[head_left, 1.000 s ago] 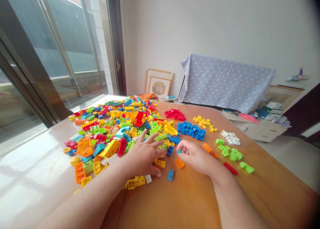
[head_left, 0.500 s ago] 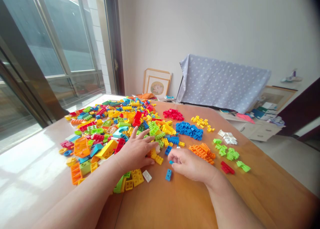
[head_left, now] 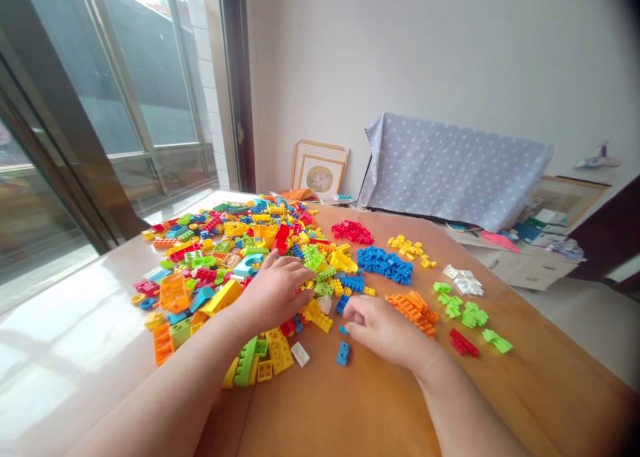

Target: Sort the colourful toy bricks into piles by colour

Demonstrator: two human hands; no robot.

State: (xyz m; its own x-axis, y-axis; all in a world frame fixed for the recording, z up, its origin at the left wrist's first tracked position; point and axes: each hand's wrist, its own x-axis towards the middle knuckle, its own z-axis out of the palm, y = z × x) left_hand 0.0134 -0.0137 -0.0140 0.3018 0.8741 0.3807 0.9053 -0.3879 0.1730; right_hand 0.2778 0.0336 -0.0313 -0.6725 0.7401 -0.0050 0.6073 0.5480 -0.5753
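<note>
Single-colour piles [head_left: 384, 265] lie apart at right; a larger mixed heap [head_left: 249, 265] remains at left. Left hand [head_left: 277, 289], spread, over heap; right hand [head_left: 373, 322] pinching a blue brick [head_left: 343, 330].

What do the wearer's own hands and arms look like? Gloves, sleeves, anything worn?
Left hand and right hand are both ungloved. Forearms are bare to the picture's edge, with no sleeve in view. No watch, bracelet, cable or marking shows at either wrist. No ring shows, but some fingers are partly hidden.
</note>
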